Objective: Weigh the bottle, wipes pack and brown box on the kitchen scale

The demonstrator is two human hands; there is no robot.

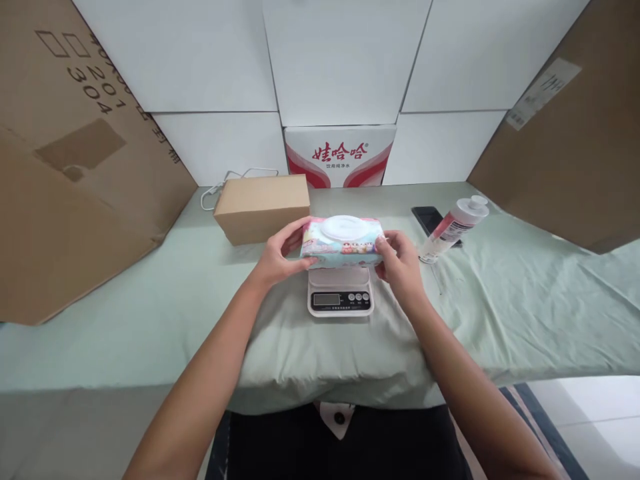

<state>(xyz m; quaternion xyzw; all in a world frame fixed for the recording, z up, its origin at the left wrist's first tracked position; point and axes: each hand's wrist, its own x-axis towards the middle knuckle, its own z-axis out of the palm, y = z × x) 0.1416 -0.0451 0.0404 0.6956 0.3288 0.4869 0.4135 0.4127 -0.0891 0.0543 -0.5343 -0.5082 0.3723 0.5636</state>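
Cardboard box back left, phone & tube right.

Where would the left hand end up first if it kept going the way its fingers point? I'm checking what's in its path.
The left hand already grips the wipes pack; its fingers point rightward into that pack, so it probably meets nothing else first.

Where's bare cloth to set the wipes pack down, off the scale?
Free: the green cloth left of the scale, in front of the cardboard box; also the stretch right of the right hand, below the tube. Crowded: around the scale, where the left hand and right hand grip the wipes pack, and by the phone.
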